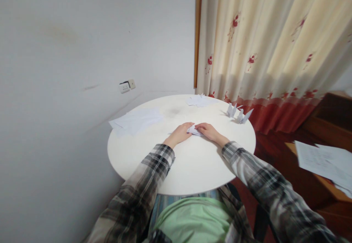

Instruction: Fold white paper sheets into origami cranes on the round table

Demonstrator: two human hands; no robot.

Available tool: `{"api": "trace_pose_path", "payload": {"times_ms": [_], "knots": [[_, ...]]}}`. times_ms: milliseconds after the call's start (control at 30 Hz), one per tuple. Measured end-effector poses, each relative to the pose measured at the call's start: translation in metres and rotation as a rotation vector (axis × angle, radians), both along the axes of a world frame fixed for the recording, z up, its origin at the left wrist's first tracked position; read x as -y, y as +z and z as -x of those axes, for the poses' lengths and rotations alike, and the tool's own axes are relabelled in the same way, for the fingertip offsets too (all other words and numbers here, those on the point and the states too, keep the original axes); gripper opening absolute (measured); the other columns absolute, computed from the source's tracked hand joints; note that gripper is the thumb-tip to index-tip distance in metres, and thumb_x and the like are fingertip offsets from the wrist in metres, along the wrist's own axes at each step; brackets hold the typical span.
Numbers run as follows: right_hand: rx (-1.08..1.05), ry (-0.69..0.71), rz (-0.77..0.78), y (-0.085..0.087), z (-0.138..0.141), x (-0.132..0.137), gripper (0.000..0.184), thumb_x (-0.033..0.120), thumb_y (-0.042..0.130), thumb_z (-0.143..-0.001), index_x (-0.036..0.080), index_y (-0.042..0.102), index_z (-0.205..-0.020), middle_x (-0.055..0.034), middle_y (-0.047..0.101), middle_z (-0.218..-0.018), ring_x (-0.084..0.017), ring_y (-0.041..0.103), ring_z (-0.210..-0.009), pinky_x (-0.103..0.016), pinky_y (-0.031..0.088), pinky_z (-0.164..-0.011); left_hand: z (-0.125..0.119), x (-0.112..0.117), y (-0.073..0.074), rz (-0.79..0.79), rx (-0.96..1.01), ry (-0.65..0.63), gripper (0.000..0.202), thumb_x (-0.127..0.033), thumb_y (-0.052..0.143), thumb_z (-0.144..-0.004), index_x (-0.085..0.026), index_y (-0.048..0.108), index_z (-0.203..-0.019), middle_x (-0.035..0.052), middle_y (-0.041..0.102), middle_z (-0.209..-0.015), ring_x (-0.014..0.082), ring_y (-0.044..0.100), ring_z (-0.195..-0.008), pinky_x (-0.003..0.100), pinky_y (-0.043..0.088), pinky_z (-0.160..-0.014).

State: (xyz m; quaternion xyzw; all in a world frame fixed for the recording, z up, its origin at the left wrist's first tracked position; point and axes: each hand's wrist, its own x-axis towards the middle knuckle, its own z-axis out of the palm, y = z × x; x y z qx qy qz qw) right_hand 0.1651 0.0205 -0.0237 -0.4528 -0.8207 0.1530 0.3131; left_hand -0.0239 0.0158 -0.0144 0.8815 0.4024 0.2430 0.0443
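A small folded piece of white paper (pixel 194 130) lies on the round white table (pixel 192 169), between my two hands. My left hand (pixel 180 133) grips its left side, with the fingers closed against it. On the right side, my right hand (pixel 209 131) presses the paper with bent fingers and holds it too. Parts of the paper are hidden under the fingers. Two folded paper cranes (pixel 231 110) stand near the table's right edge, beyond my right hand.
Loose white sheets (pixel 140 120) lie at the table's left. Smaller papers (pixel 199 100) rest at the far edge. Printed sheets (pixel 321 160) cover a wooden surface at the right. A wall with a socket (pixel 124 87) and a flowered curtain (pixel 255 45) stand behind.
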Motion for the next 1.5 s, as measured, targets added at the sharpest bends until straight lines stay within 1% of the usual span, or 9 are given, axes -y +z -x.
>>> {"api": "trace_pose_path", "payload": {"times_ms": [133,267,400,500,700,900,1167,1333,1500], "knots": [[-0.03,0.051,0.027,0.006,0.001,0.006,0.03,0.024,0.04,-0.085,0.016,0.069,-0.093,-0.006,0.067,-0.1,-0.017,0.059,-0.094,-0.029,0.04,-0.09,0.002,-0.002,-0.002,0.024,-0.047,0.021,0.059,-0.002,0.044,-0.068,-0.016,0.046,-0.126,0.008,0.047,-0.133,0.0154,0.038,-0.126,0.032,0.026,-0.108],[-0.082,0.1,0.056,0.01,0.001,0.011,0.035,0.034,0.038,-0.088,0.017,0.068,-0.092,-0.006,0.067,-0.1,-0.018,0.059,-0.093,-0.031,0.04,-0.089,0.003,-0.002,-0.003,0.051,-0.061,0.063,0.054,0.001,0.036,-0.072,-0.017,0.054,-0.119,0.0093,0.048,-0.131,0.0156,0.041,-0.123,0.032,0.029,-0.106],[-0.208,0.177,0.077,0.009,0.001,0.014,0.037,0.041,0.044,-0.085,0.017,0.059,-0.11,-0.0079,0.062,-0.11,-0.018,0.056,-0.1,-0.034,0.04,-0.091,0.002,-0.004,-0.004,0.024,-0.017,0.071,0.047,-0.001,0.037,-0.075,-0.017,0.056,-0.115,0.0085,0.057,-0.122,0.0154,0.049,-0.116,0.031,0.033,-0.103],[-0.323,0.154,0.089,0.007,0.001,0.013,0.05,0.041,0.05,-0.081,0.018,0.046,-0.124,-0.0112,0.057,-0.116,-0.019,0.054,-0.103,-0.036,0.042,-0.089,0.003,-0.005,-0.002,0.006,0.023,0.102,0.045,-0.003,0.038,-0.076,-0.015,0.055,-0.116,0.0088,0.057,-0.121,0.0162,0.051,-0.113,0.03,0.035,-0.101],[-0.39,0.109,0.009,0.004,0.004,0.011,0.071,0.041,0.063,-0.071,0.016,0.036,-0.131,-0.0156,0.052,-0.121,-0.022,0.051,-0.108,-0.038,0.042,-0.09,0.0,-0.001,0.004,0.003,0.024,0.205,0.048,-0.004,0.039,-0.077,-0.013,0.049,-0.123,0.0102,0.053,-0.127,0.0182,0.048,-0.117,0.03,0.033,-0.102],[-0.389,0.134,0.078,0.003,0.009,0.014,0.064,0.04,0.061,-0.074,0.015,0.04,-0.129,-0.0142,0.055,-0.119,-0.02,0.058,-0.098,-0.037,0.045,-0.088,-0.008,0.007,0.012,0.019,0.099,0.217,0.041,-0.015,0.043,-0.082,-0.012,0.05,-0.122,0.0121,0.051,-0.128,0.0203,0.048,-0.117,0.033,0.034,-0.102],[-0.361,0.283,0.061,0.008,0.012,0.017,0.042,0.038,0.054,-0.079,0.016,0.052,-0.115,-0.0092,0.056,-0.115,-0.018,0.057,-0.096,-0.032,0.045,-0.086,-0.014,0.013,0.013,-0.001,0.168,0.123,0.048,-0.011,0.043,-0.079,-0.013,0.045,-0.127,0.0111,0.048,-0.131,0.0189,0.044,-0.121,0.035,0.032,-0.105],[-0.38,0.296,0.071,0.01,0.014,0.019,0.051,0.038,0.061,-0.074,0.016,0.048,-0.118,-0.0096,0.054,-0.117,-0.018,0.055,-0.099,-0.032,0.044,-0.087,-0.014,0.013,0.013,-0.014,0.179,0.118,0.051,-0.007,0.04,-0.078,-0.015,0.044,-0.127,0.009,0.048,-0.132,0.0174,0.044,-0.121,0.035,0.031,-0.106],[-0.382,0.305,0.045,0.005,0.012,0.016,0.043,0.033,0.054,-0.078,0.017,0.046,-0.118,-0.0086,0.054,-0.116,-0.017,0.055,-0.097,-0.032,0.043,-0.087,-0.015,0.018,0.018,0.006,0.153,0.126,0.053,-0.006,0.039,-0.075,-0.012,0.043,-0.128,0.0104,0.046,-0.133,0.0181,0.041,-0.123,0.035,0.031,-0.106]]}}
